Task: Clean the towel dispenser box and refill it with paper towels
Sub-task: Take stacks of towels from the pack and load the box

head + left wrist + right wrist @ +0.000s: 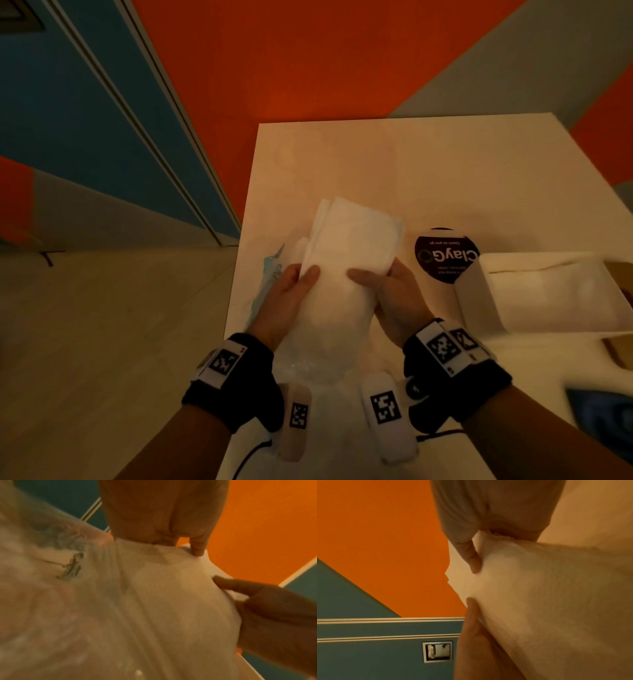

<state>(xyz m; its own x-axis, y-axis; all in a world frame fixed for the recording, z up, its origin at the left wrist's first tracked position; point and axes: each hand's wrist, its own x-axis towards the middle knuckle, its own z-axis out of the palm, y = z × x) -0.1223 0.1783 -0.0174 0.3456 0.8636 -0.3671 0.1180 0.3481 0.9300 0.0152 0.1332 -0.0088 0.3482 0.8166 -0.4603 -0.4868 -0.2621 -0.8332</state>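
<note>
Paper towels (349, 246) were a soft, light, floppy stack held above the surface (428, 164) near the box (479, 291), left hand (291, 298) and right hand (394, 294) fingers curled round both sides, the best place to hold.

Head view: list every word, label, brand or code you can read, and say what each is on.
"ClayGo", upside down, on the round dark sticker on the white table.
"Clean as you go", small, above it on the same sticker.
Smaller lines below on the sticker: too blurred to read.
Square black-and-white codes on the wrist bands: patterns, not text.
Print on the plastic wrapper: blurred.
</note>
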